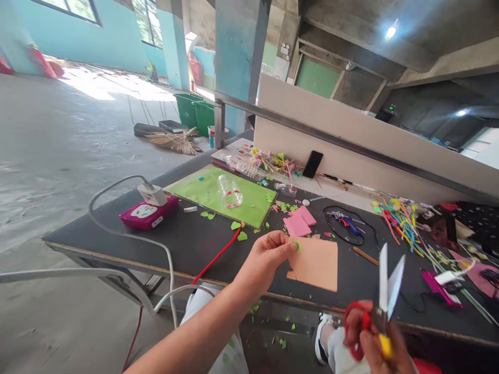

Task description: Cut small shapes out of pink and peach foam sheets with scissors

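Observation:
My left hand (pixel 275 254) pinches an orange paper sheet (pixel 317 264) by its upper left corner, together with a small green paper piece (pixel 298 246). The sheet hangs over the front part of the dark table, and its lower left edge is cut unevenly. At the lower right, my right hand (pixel 374 337) is wrapped round the red and yellow handles of a pair of scissors (pixel 388 291). The blades point up and stand apart, away from the paper. Motion blurs this hand a little. Pink paper squares (pixel 298 222) lie just beyond the orange sheet.
On the dark table (pixel 195 236) are a green sheet (pixel 202 192) with a plastic bottle (pixel 230 191), a magenta power strip (pixel 148 212), a glue gun (pixel 351 225), a phone (pixel 313 164) and colourful stems (pixel 405 223). A grey cable (pixel 167 249) hangs over the front edge.

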The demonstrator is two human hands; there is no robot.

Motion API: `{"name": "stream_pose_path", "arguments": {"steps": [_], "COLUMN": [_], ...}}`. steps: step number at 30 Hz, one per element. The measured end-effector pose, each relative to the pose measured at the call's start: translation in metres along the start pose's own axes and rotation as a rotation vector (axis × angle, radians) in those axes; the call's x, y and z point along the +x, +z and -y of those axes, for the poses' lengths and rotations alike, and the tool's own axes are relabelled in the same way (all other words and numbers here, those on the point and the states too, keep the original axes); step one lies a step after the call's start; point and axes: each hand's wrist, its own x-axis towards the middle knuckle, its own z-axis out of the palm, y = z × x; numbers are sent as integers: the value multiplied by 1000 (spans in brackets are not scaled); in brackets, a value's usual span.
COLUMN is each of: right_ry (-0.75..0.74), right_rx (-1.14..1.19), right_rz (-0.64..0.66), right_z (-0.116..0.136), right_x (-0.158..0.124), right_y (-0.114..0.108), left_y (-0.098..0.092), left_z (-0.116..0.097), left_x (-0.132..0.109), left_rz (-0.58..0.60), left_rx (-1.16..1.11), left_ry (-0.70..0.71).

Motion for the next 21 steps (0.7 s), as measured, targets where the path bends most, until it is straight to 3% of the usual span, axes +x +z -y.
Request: {"name": "stream_pose_path", "arguments": {"steps": [1, 3, 5, 7, 10, 13, 17, 21], "right_ry": [-40, -65, -45, 3, 123, 189, 272, 315], "right_rx": [-89, -186, -154, -112, -198, -253, -174, -54], "right_rz": [-82, -123, -37, 133, 340, 414, 447, 362], "right_z": [13, 37, 53, 60, 59, 50, 37, 26], "right_x": [6, 16, 23, 27, 31, 35, 37, 36], "right_y": [-7, -15, -15, -8, 4, 9, 10, 15], "left_y": [1, 3, 7, 13, 24, 30, 27, 24], "left_z": [2, 6, 10, 14, 17, 21, 32, 46], "left_x": [-3, -8, -12, -14, -18, -19, -16, -13], "left_rz": [67, 198, 311, 403, 505, 576, 612, 606], "left_rx": [60, 212, 364, 463, 539, 654, 809, 842], "left_ry": [-65, -204, -319, -400, -469, -505, -507, -534]}}
